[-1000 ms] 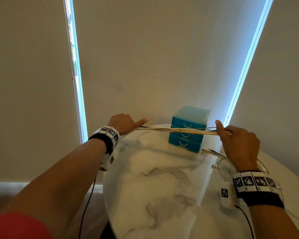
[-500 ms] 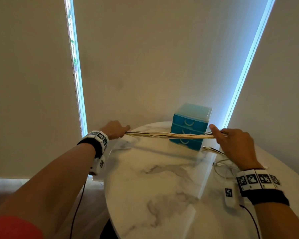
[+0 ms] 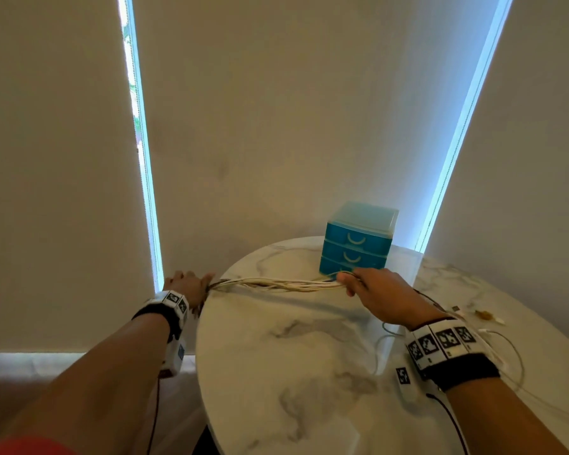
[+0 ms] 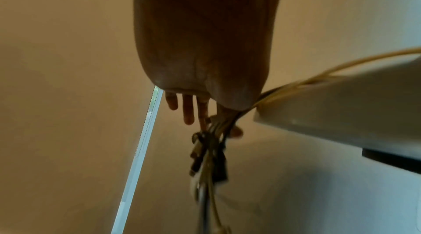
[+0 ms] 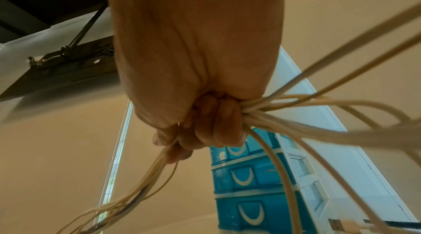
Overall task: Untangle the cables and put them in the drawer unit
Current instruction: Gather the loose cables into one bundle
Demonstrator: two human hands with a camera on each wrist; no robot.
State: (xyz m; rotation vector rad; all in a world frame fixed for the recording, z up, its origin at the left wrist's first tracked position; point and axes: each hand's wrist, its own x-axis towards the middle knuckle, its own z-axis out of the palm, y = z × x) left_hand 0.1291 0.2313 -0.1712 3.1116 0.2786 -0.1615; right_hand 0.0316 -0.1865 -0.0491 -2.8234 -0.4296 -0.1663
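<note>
Two hands, one bundle of cables (image 3: 276, 285) stretched between them over a round marble table (image 3: 276, 372).

The left hand (image 3: 186, 287), just off the table's left edge, pinches one end of the bundle between thumb and forefinger – its other three fingers (image 4: 188, 110) point straight, and the plugs hang below it (too blurred to count). The right hand (image 3: 380, 297) is fisted round the other end, fingers (image 5: 218, 124) curled tight, with several loose cream strands fanning out past the fist; the strands cannot be counted exactly. One blue drawer unit (image 3: 358, 243) stands at the table's far edge, just behind the right hand – three drawers, all closed. More cable ends (image 3: 483, 323) lie on the table to the right of that wrist.
</note>
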